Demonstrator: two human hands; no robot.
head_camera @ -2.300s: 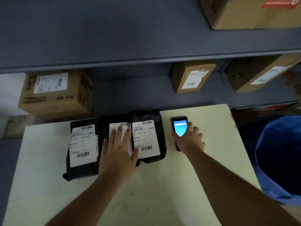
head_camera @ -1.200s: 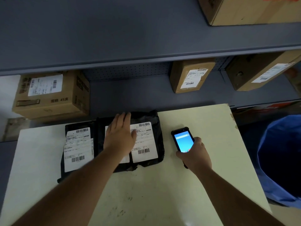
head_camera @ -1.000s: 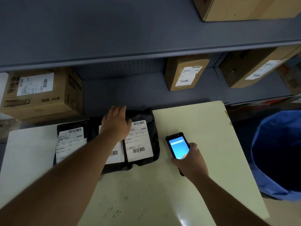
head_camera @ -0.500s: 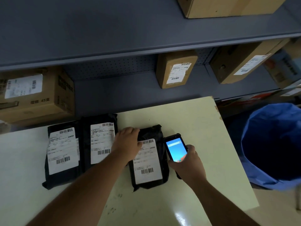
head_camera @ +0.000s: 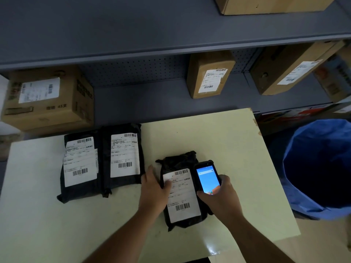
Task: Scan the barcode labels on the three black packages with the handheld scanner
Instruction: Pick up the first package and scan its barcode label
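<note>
Three black packages with white barcode labels lie on a pale table (head_camera: 218, 141). The left package (head_camera: 79, 164) and the middle package (head_camera: 123, 156) sit side by side at the table's back. The right package (head_camera: 182, 194) lies apart, nearer to me. My left hand (head_camera: 153, 192) rests on that package's left edge, thumb on its label. My right hand (head_camera: 220, 200) holds the handheld scanner (head_camera: 208, 179), screen lit blue, over the package's right edge.
A blue-lined bin (head_camera: 321, 168) stands right of the table. Behind the table runs a grey shelf (head_camera: 148, 99) with cardboard boxes: a large box (head_camera: 47, 101) at left, a small box (head_camera: 209, 74) in the middle, a slanted box (head_camera: 292, 69) at right.
My left hand has slid the right package away from the other two and toward me. My right hand lifted the scanner off the table and brought it over that package.
</note>
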